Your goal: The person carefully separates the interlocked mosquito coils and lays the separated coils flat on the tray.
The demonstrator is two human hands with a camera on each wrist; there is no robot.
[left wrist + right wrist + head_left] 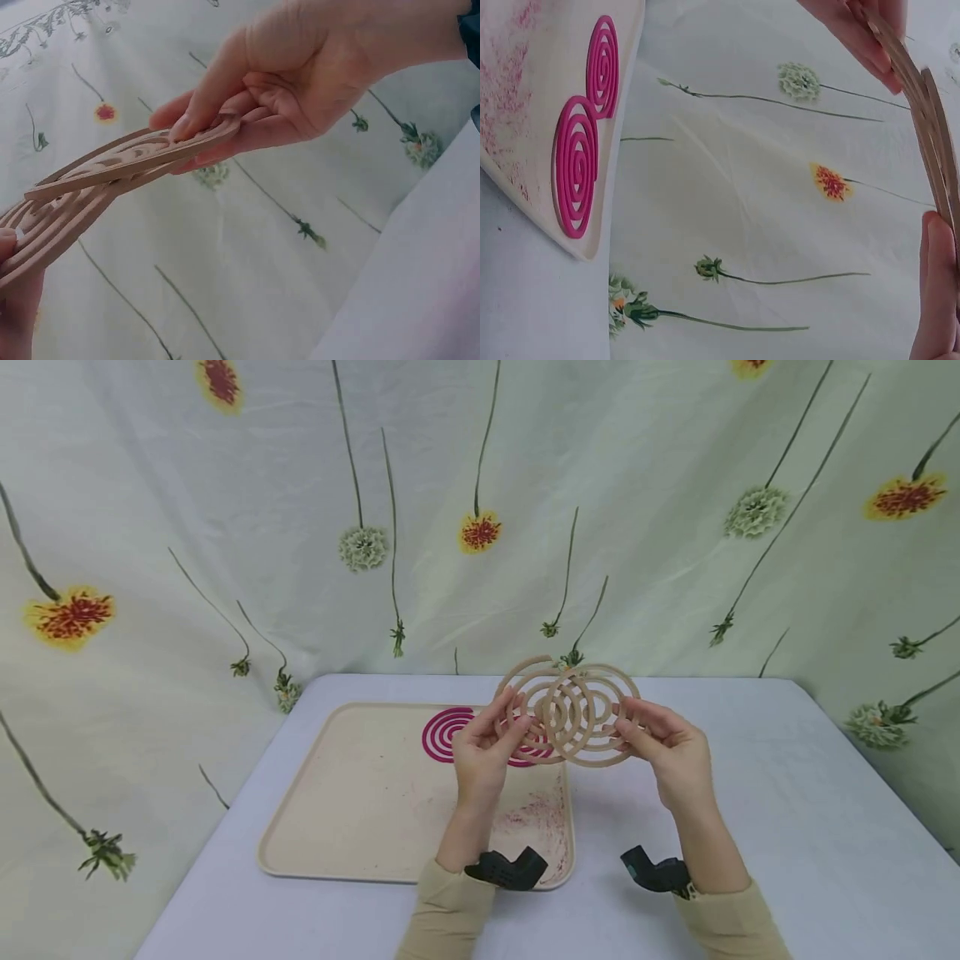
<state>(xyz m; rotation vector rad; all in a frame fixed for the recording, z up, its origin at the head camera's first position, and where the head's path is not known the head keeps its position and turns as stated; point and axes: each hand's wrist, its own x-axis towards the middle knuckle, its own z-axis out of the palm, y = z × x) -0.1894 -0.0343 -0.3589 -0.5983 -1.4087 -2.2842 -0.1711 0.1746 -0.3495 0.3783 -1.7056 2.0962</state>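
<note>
Two tan mosquito coils are held up above the table, overlapping in the middle. My left hand (480,756) pinches the left coil (537,660) at its outer edge, with the thumb on the near face. The right coil (600,763) is pinched at its right edge by my right hand (678,752). Seen nearly edge-on in the left wrist view, the coils (82,181) lie slanted against each other, the left hand (292,75) gripping one end. Part of each spiral is hidden by the fingers and the other coil.
A beige tray (352,802) lies on the white-covered table (765,793), reddish smears at its right side. Two magenta coils (576,169) rest near its far right corner, partly behind my left hand in the head view. A flower-printed cloth (645,527) hangs behind the table.
</note>
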